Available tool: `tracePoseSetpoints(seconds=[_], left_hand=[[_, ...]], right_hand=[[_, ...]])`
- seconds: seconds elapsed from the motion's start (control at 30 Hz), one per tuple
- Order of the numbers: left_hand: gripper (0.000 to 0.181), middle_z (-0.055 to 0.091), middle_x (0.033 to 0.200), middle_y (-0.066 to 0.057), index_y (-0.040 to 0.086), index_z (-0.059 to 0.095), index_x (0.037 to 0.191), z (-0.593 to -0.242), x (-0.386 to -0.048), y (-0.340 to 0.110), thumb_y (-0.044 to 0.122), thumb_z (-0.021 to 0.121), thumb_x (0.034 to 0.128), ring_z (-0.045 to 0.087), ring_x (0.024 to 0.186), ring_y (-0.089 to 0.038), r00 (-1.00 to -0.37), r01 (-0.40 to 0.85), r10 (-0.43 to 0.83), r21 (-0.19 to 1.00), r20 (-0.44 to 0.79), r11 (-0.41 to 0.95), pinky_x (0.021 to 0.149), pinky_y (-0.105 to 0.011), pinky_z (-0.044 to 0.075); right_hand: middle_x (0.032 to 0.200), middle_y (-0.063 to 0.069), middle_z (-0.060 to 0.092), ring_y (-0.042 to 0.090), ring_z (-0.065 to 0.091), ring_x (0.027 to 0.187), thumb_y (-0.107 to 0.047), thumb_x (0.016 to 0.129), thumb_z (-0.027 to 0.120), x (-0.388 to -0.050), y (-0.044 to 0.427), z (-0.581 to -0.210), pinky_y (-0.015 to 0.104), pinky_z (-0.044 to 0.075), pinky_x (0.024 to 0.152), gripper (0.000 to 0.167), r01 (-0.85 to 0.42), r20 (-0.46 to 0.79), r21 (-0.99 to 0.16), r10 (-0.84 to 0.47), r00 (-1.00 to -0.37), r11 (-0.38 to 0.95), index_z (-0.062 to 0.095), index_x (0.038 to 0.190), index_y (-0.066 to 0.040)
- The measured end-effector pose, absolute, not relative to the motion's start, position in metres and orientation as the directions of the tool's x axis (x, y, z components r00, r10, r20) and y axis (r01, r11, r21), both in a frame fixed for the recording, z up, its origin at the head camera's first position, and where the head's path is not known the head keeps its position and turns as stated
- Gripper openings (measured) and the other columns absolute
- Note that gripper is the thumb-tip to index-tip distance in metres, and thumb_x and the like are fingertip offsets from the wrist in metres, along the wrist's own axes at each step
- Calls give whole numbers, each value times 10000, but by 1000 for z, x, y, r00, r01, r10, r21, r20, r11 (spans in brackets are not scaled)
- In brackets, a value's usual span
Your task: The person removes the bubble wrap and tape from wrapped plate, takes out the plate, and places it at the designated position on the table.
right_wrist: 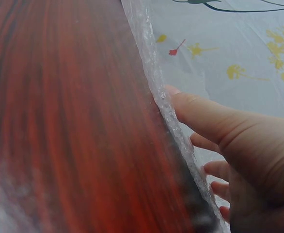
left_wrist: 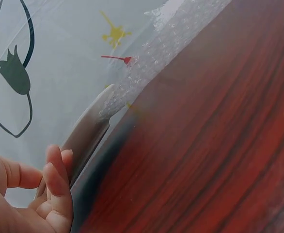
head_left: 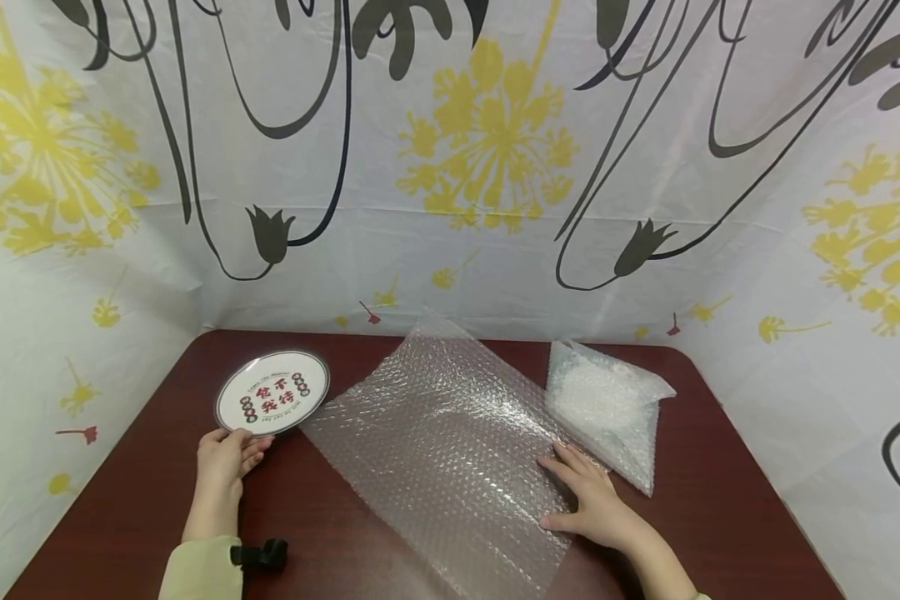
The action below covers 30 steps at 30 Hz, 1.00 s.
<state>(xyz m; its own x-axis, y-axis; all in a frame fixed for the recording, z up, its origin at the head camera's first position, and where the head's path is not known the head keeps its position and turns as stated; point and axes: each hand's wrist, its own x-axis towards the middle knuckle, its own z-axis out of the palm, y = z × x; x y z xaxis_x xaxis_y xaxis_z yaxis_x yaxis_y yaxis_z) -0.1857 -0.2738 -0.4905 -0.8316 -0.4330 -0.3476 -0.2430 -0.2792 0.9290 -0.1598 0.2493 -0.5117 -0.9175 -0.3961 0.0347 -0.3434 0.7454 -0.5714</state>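
The left hand [head_left: 225, 462] pinches the near rim of a round white plate [head_left: 277, 392] with a thin dark border, red characters and small ring-like motifs on its face; its thumb lies on top and its fingers curl beneath the edge, with the plate's printed side up at the far left of a dark red, wood-grained bench [head_left: 330, 533]; in the left wrist view the plate shows nearly edge-on, though I cannot tell whether its far side touches the bench. A large clear sheet of bubble wrap [head_left: 450, 450] lies across the middle of the bench, turned cornerwise; the plate overlaps its left corner in the head view — whether the two touch is unclear. The right hand [head_left: 588, 500] rests on the sheet's right edge, its fingers spread and only slightly bent, gripping nothing that can be made out. Beyond that hand, at the back right of the bench, a whitish, flattish packet in bubble wrap [head_left: 607, 400] lies along the sheet's edge; its contents are too blurred to name. A pale yellow-green sleeve [head_left: 202, 571] covers the left forearm, with a black fitting [head_left: 262, 556] at its cuff; white cloth [head_left: 390, 283] printed with yellow and grey flowers surrounds the back and sides.
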Motion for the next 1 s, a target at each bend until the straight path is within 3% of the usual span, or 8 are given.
tracePoseSetpoints(seconds=[1.0], left_hand=[[128,650,677,-15,8,422,1090,-496,-188,-286,62,385,980,663,641,-74,-794,-277,-446,899,-413,-340,564,-207,530]], right_hand=[[1511,205,283,458,177,1373,-524,699,779,-160,249,-513,753,79,975,869,-361,57,-567,-402,-914,740,487,1409,-117]])
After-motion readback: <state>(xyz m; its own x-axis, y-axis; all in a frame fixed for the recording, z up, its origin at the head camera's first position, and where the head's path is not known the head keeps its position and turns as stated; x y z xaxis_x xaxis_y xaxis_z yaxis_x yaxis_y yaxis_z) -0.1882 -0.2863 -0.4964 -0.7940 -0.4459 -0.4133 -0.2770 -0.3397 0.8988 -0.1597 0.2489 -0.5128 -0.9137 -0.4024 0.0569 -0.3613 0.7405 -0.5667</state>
